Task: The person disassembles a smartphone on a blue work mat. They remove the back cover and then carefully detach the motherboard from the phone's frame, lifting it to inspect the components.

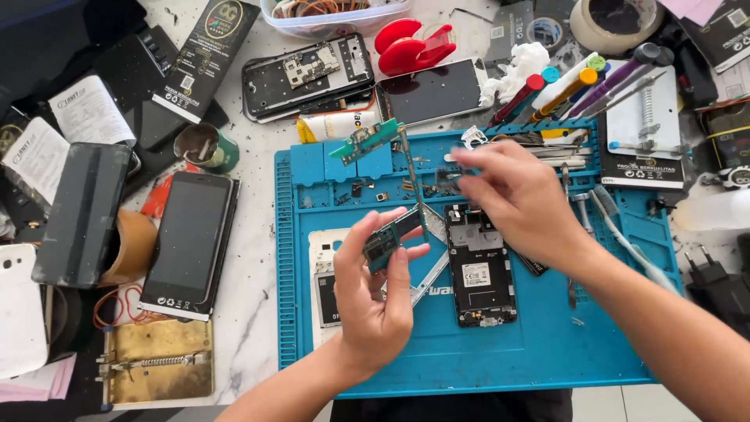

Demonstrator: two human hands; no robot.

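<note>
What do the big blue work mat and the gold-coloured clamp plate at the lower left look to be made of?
The blue work mat looks like soft silicone or rubber: matte, with moulded ridges and little compartments along its edges. The gold-coloured clamp plate looks like metal, perhaps brass: a dull, tarnished yellow sheen with a steel-looking spring across it. Neither can be confirmed by look alone.

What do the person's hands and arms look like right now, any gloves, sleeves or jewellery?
Both are bare: the left hand and right hand wear no gloves, and no rings, watch or bracelets show. Both forearms are uncovered to the frame edge, with no sleeves in view.
</note>
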